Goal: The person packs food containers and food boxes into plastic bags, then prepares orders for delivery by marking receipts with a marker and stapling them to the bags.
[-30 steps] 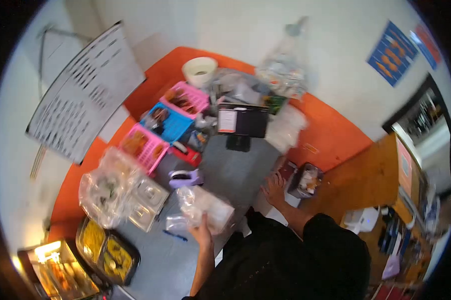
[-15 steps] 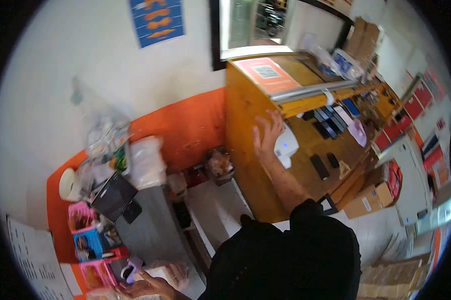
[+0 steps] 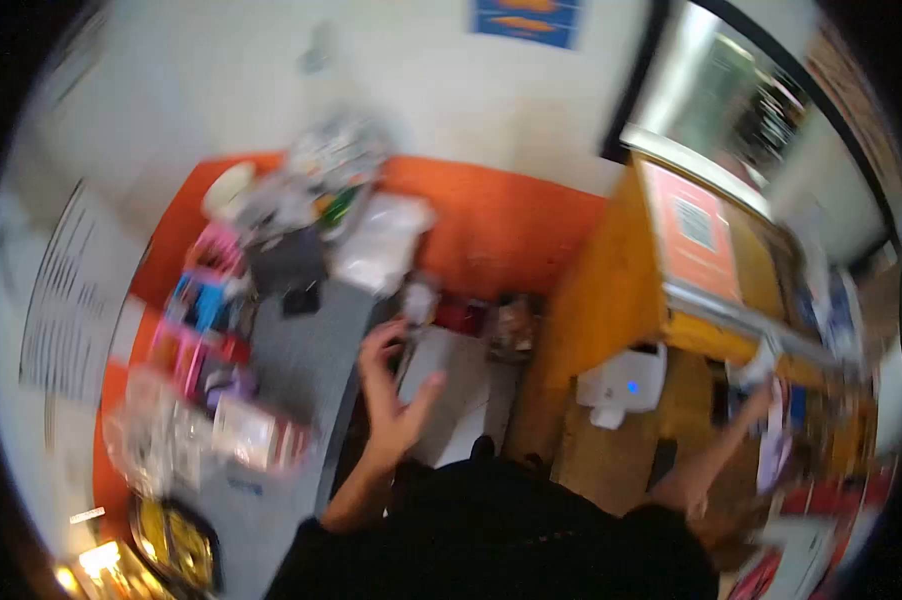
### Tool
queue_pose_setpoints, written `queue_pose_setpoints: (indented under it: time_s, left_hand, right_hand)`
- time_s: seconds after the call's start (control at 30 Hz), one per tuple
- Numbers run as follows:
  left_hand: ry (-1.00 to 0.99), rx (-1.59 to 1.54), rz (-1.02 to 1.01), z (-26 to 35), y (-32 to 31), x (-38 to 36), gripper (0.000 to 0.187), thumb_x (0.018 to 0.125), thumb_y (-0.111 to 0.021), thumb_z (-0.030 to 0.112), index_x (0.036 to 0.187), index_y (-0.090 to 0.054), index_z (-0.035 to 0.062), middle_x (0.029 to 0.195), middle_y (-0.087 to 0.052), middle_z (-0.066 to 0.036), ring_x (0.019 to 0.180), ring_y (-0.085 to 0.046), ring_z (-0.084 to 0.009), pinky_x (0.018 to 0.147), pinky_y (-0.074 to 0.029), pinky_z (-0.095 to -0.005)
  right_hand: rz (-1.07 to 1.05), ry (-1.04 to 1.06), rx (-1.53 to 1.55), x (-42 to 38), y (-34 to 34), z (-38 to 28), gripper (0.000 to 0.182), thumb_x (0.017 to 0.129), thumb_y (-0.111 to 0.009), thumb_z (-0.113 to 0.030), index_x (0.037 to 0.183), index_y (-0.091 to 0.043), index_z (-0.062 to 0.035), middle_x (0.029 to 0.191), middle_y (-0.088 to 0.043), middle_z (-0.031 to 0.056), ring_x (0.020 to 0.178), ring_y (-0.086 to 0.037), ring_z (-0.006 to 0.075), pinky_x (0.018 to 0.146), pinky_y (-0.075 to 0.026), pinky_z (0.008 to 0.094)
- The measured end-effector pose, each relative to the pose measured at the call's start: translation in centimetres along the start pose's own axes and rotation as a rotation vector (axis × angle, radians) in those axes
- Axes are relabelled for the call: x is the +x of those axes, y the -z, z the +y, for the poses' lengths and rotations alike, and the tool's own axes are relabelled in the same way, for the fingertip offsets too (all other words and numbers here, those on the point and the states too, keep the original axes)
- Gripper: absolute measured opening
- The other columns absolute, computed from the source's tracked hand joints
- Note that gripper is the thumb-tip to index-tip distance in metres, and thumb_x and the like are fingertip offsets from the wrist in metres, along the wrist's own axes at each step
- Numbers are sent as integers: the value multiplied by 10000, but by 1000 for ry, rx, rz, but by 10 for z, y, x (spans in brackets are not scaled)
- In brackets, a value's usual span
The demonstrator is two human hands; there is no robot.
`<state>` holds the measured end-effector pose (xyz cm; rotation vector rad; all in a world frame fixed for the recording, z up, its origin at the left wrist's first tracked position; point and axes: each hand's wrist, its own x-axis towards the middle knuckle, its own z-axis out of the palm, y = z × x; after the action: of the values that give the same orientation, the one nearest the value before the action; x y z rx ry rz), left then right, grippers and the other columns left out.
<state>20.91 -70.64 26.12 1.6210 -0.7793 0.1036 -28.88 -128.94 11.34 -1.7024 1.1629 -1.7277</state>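
Note:
My left hand (image 3: pixel 396 405) is raised in the air with its thumb and fingers apart and nothing in it. In this view it overlaps the right edge of the grey counter (image 3: pixel 296 375) and the white floor strip beside it. On the right, my right arm stretches over the wooden desk (image 3: pixel 581 440). My right hand (image 3: pixel 759 402) is smeared by motion near the front edge of the desk's raised shelf, and its fingers are hidden. Close to it lies a pale purple item (image 3: pixel 772 455). A white device with a blue light (image 3: pixel 626 386) sits on the desk between both hands.
Pink and blue baskets (image 3: pixel 199 300), a black box (image 3: pixel 287 262), plastic bags (image 3: pixel 381 240) and a pink-white pack (image 3: pixel 256 432) crowd the grey counter. An orange sheet with a code (image 3: pixel 693 228) lies on the desk's raised top. Low by the wall stands a bin (image 3: pixel 514 328).
The view has swung to the left. My left hand has come up from over the counter's baskets; my right hand has moved from the desk's left side toward its far right, under the shelf edge.

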Motion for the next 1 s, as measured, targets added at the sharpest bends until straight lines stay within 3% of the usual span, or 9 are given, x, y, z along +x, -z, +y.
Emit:
queue_pose_setpoints:
  time_s: [0.13, 0.3, 0.4, 0.5, 0.6, 0.7, 0.77, 0.87, 1.0]
  left_hand:
    - [201, -355, -370, 10, -4, -5, 382, 874, -651, 190, 1195, -541, 14, 1186, -559, -115, 1103, -533, -237, 934, -405, -373]
    - [91, -322, -592, 10, 0, -17, 500, 899, -624, 237, 1309, -464, -1, 1274, -526, -151, 1191, -500, -272, 1014, -373, -382]
    - [174, -267, -275, -2, 39, -28, 623, 903, -613, 212, 1414, -321, 8, 1330, -467, -190, 1245, -457, -264, 1055, -344, -375]
    - [504, -726, 368, -38, 108, -50, 330, 961, -538, 230, 1219, -519, 24, 1087, -619, -110, 982, -615, -188, 896, -480, -313]
    - [436, -829, 848, -45, 187, -81, 252, 992, -472, 255, 1033, -556, 22, 926, -633, -93, 813, -642, -195, 772, -537, -363]
    - [269, -699, 1132, -38, 253, -111, 269, 991, -442, 254, 1034, -534, 4, 904, -610, -113, 778, -635, -260, 769, -538, -442]
    - [221, -638, 1288, -26, 291, -136, 267, 980, -452, 292, 1097, -519, 61, 958, -589, -103, 799, -606, -248, 762, -518, -485]
    - [250, -591, 1308, -12, 335, -175, 233, 964, -458, 245, 1116, -513, 78, 957, -575, -83, 768, -601, -236, 728, -532, -510]
    - [343, -533, 1284, -2, 354, -194, 232, 939, -432, 162, 1143, -501, 75, 928, -572, -90, 740, -612, -239, 678, -558, -497]
  right_hand:
    - [-117, -425, 1057, -71, -102, -190, 387, 894, -576, -142, 1231, -526, 42, 1161, -596, 176, 1008, -601, 303, 816, -535, 374]
    - [-854, -439, 638, -284, -263, -365, 334, 821, -626, -144, 1107, -611, 28, 1003, -655, 139, 843, -630, 206, 737, -504, 332]
    - [-1140, -2, 620, -375, -301, -443, 175, 741, -707, -46, 899, -672, 23, 806, -686, 113, 711, -652, 179, 584, -505, 319]
    - [-1396, 176, 733, -417, -314, -543, 173, 772, -745, -68, 918, -670, -16, 823, -684, 119, 721, -660, 138, 547, -507, 269]
    - [-1808, 407, 823, -471, -330, -580, 157, 764, -754, -24, 889, -664, 4, 781, -671, 72, 579, -593, 73, 480, -424, 216]
    - [-2659, 253, 575, -521, -360, -607, 131, 815, -720, -72, 905, -660, 2, 763, -664, 66, 511, -551, 70, 460, -405, 214]
    - [-2931, -25, 492, -558, -400, -614, 99, 859, -648, -70, 939, -642, -12, 805, -673, 74, 556, -608, 110, 468, -472, 232]
    - [-2354, -135, 594, -643, -485, -596, 120, 886, -609, -104, 967, -647, -24, 769, -651, 67, 540, -595, 105, 494, -490, 220]
    - [-2223, 251, 476, -780, -596, -548, 255, 856, -665, -166, 1064, -636, -19, 867, -674, 103, 778, -646, 182, 699, -520, 301]
